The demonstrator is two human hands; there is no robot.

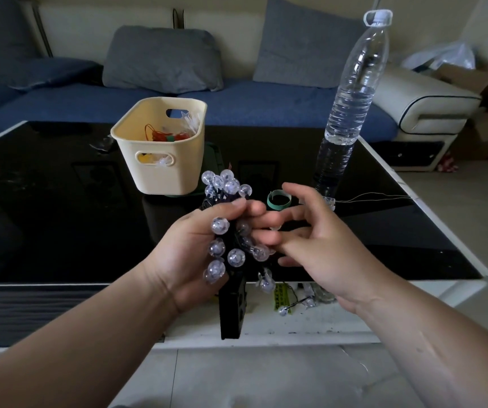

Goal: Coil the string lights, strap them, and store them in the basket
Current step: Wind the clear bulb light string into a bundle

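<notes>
Dangling at frame centre, the string lights (236,257), judged light, limp and fragile-bulbed, are gripped mid-coil by the left hand (183,260), the right hand (319,251) held open beside.

The left hand (189,260) grips the bundled string lights (236,257); the right hand (319,245), fingers spread, touches them from 3 o'clock.

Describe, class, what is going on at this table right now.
A person grips a bunched coil of globe string lights in the left hand, with the open right hand close beside it. A green strap loop lies on the black table just beyond, not yet around the lights. The cream basket behind holds other items.
</notes>
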